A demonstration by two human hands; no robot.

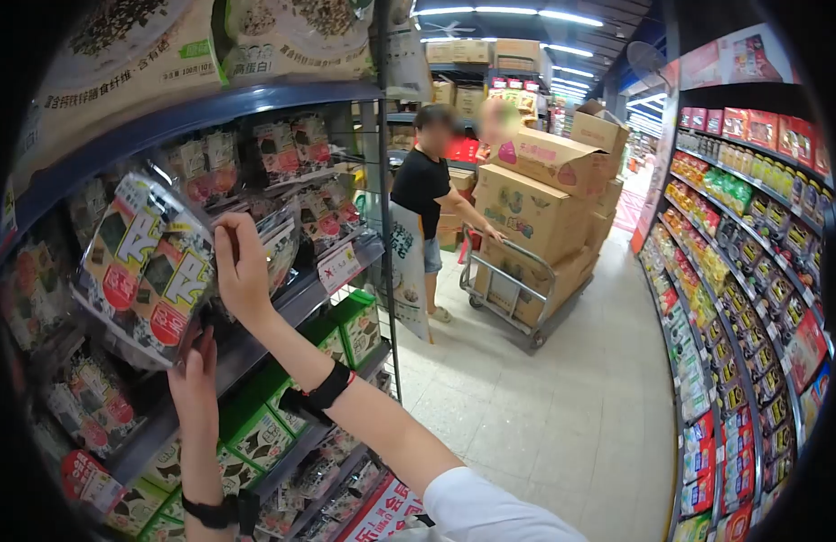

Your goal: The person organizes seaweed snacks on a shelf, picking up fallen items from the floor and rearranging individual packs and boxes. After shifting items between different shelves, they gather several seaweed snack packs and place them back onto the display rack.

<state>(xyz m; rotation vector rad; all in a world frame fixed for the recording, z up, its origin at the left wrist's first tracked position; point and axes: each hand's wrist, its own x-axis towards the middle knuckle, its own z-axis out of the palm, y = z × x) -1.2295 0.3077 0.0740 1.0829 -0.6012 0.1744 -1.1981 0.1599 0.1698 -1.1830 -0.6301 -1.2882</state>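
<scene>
A clear plastic pack of seaweed snacks [147,271], with two printed labels showing, is held up tilted in front of the shelf at the left. My right hand [242,266] pinches its right edge. Below, my left hand [196,379] grips the lower right corner, with some fingers hidden by the pack. Similar packs [296,149] fill the shelf behind it. A white price tag [338,268] sits on the shelf edge to the right of my hands.
Green-and-white boxes [260,443] stand on the lower shelf. In the aisle a person [422,194] in a black top holds a metal cart [508,280] stacked with cardboard boxes [531,208]. Shelves of bagged and bottled goods [752,298] line the right side.
</scene>
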